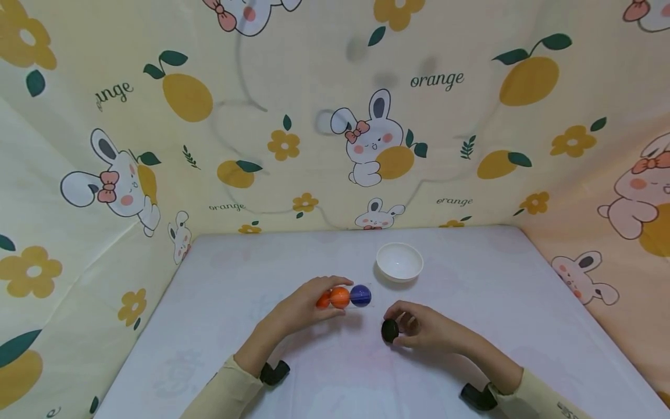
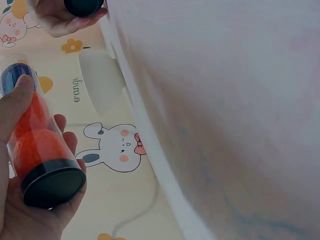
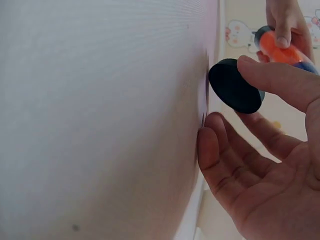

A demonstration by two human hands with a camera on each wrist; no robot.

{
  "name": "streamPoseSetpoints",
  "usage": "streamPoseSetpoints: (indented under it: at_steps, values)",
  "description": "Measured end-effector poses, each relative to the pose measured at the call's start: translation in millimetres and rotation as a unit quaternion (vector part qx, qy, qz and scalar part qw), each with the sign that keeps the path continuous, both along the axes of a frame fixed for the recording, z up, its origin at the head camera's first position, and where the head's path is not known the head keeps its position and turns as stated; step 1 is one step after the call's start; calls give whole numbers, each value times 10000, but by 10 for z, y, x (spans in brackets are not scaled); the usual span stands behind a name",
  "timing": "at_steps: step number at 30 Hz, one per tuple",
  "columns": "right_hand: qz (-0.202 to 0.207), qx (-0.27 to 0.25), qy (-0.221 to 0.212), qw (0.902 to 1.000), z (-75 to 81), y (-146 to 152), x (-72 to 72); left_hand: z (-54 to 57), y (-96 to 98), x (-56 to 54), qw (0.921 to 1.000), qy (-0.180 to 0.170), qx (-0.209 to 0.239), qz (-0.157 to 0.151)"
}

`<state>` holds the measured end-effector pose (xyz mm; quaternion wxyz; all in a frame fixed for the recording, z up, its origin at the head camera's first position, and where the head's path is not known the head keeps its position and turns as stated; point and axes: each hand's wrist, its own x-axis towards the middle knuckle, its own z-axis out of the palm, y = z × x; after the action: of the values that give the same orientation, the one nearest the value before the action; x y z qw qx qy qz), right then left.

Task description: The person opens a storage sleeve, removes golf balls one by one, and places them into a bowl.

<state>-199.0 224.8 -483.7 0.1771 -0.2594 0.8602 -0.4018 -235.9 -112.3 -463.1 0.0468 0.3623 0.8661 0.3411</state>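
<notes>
My left hand (image 1: 300, 305) grips a clear plastic tube (image 2: 56, 131) lying sideways above the table, its far end pointing right. Inside are orange balls (image 1: 340, 297) and a blue ball (image 1: 360, 295) toward the right end. A black cap (image 2: 54, 184) closes the tube's end near the palm in the left wrist view. To the right and slightly nearer, my right hand (image 1: 429, 329) pinches a loose round black cap (image 1: 389, 331) between thumb and forefinger. The other fingers curve beneath it, close to the tabletop in the right wrist view. A gap separates this cap from the tube.
Behind the hands stands a white bowl (image 1: 400, 262) on the white-covered table (image 1: 241, 262). Printed cloth (image 1: 314, 70) with rabbits and oranges hangs along the back and both sides. Black pieces (image 1: 274, 372) are worn at both wrists.
</notes>
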Motion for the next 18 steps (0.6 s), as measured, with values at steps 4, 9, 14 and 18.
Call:
streamPoseSetpoints:
  at_steps: [4, 9, 14, 18]
  values:
    - [-59, 66, 12, 10000, 10, 15, 15, 11, 2, 9, 10000, -45, -41, 67]
    - [-51, 132, 195, 9997, 12, 40, 16, 21, -8, 8, 9997, -71, -128, 204]
    - [-47, 182, 208, 9996, 12, 40, -3, 12, -9, -9, 9995, -142, -90, 252]
    - [-83, 294, 82, 9995, 34, 20, -8, 8, -4, -16, 9993, -182, -143, 307]
